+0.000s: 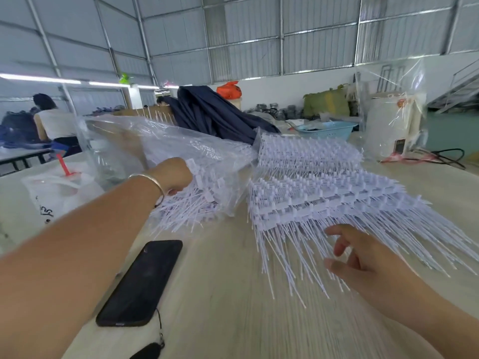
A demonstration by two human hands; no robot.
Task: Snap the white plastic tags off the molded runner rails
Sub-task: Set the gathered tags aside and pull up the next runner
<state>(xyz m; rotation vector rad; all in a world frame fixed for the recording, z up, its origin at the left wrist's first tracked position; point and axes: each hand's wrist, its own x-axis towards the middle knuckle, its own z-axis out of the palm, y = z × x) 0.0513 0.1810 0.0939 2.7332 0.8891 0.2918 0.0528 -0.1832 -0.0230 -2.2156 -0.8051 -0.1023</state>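
Note:
A big stack of white molded runner rails [324, 193], their tags still attached and their thin tails fanning toward me, lies on the pale wooden table [220, 294] at right. My right hand [363, 263] hovers over the tails with fingers spread, holding nothing. My left hand [176, 174], bracelet on the wrist, grips a bunch of loose white tags [204, 185] at the mouth of a clear plastic bag [160, 143], above a pile of loose tags [186, 211].
A black phone [141, 283] with a strap lies near my left forearm. A plastic cup with a red straw [62, 187] stands at left. Dark cloth [217, 112], a blue basket [326, 129] and a wrapped white appliance [391, 125] sit farther back. A person sits at far left.

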